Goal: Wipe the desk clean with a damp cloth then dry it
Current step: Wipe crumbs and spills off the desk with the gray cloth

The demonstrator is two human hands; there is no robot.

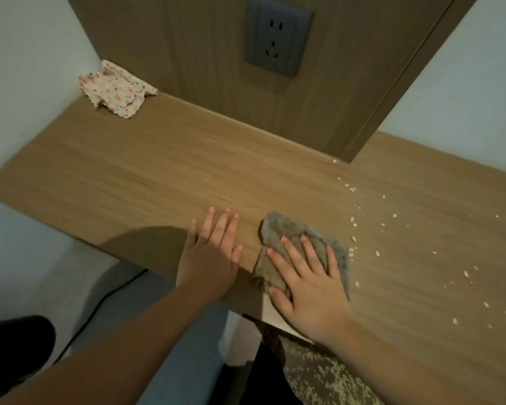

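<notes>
Right hand flat on cloth (half hidden), possibly oat flakes

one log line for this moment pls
phase: wipe | right hand: flat on grey cloth | left hand: flat on desk | crumbs: right of grey cloth | floral cloth: back left corner

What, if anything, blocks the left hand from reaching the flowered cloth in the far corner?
Nothing visible, so probably yes: the left hand lies flat on the desk, holding nothing, with only bare wood between it and the flowered cloth. Likely a long stretch.
</notes>
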